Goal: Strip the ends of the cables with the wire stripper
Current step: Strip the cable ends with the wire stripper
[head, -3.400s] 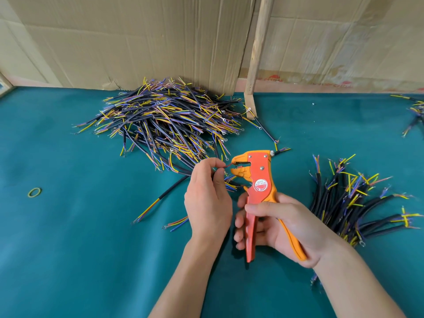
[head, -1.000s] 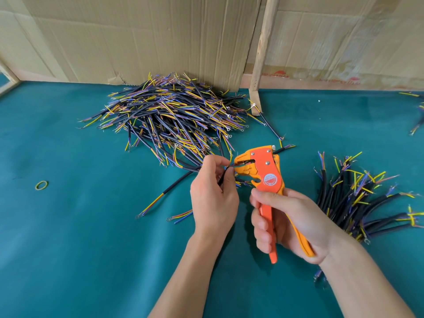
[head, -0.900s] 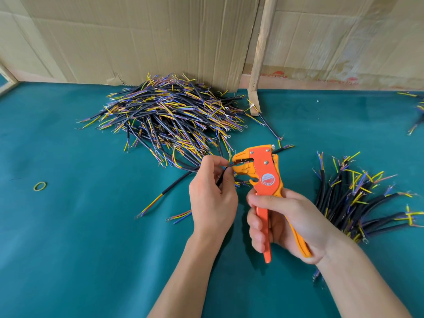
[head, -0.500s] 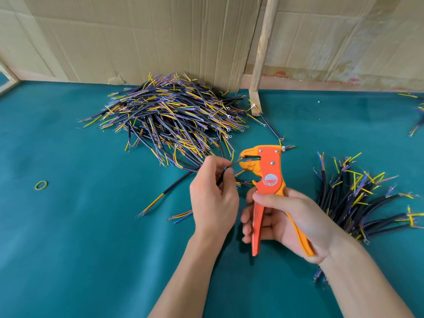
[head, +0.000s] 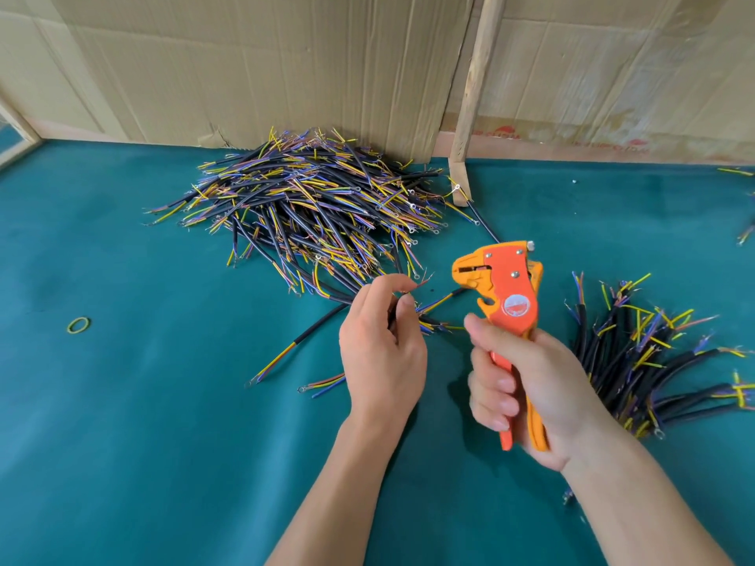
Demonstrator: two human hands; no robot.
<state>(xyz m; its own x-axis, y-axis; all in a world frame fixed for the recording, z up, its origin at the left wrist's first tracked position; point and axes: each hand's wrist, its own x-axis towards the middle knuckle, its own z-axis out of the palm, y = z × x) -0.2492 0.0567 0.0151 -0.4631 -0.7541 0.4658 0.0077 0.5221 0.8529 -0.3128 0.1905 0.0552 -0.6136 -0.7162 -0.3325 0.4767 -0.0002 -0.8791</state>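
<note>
My left hand (head: 382, 345) pinches a thin cable between thumb and fingers; its bare copper end (head: 423, 282) sticks out to the upper right. My right hand (head: 527, 386) grips the handles of the orange wire stripper (head: 504, 296), squeezed together, with its jaws pointing left. A gap separates the jaws from the cable end. A big pile of black cables with yellow, blue and purple wires (head: 310, 214) lies behind my left hand. A smaller bunch of cables (head: 649, 353) lies to the right of my right hand.
The green table cover (head: 163, 443) spreads below my hands. Loose cables (head: 302, 341) lie left of my left hand, and a yellow-green rubber band (head: 78, 325) sits far left. Cardboard (head: 245, 67) and a wooden post (head: 470, 87) close off the back.
The wire end was in the stripper's jaws; now the stripper has pulled away to the right with its handles squeezed, and the cable's end shows bare copper.
</note>
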